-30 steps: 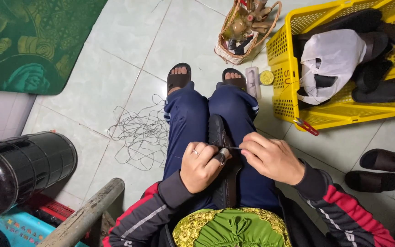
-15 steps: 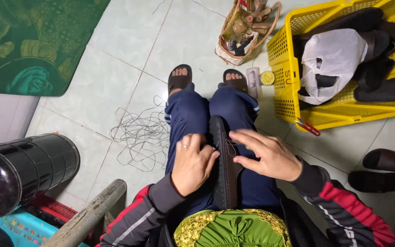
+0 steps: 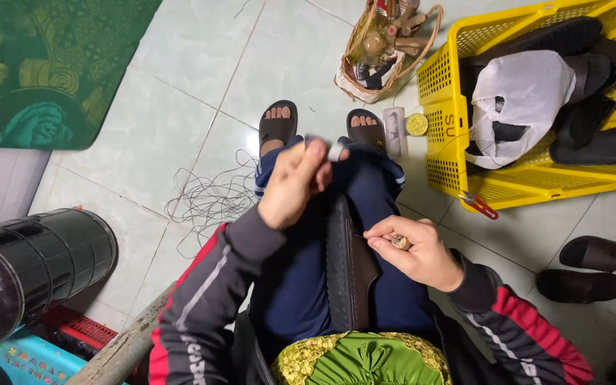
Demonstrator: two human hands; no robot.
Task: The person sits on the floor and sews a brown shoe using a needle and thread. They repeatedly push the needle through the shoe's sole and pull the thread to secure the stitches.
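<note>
Pinching what may be thread [image 3: 333, 150], left hand [image 3: 295, 184] lifts clear; right hand [image 3: 413, 249] clasps tool [image 3: 398, 242] at leather strip's [image 3: 344, 271] edge.

Glossy tiled floor [image 3: 180, 85], yellow plastic basket [image 3: 458, 178], matt, perhaps leather, dark strap [image 3: 347, 271].

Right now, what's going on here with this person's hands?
A seated person has a dark leather sandal sole lying along their lap. Their left hand is raised above the knees, pinching a small pale object in the fingertips. Their right hand rests by the sole's edge, gripping a small tool. Loose thread lies tangled on the tiled floor. A yellow basket of sandals and a small wicker basket stand near the feet.
</note>
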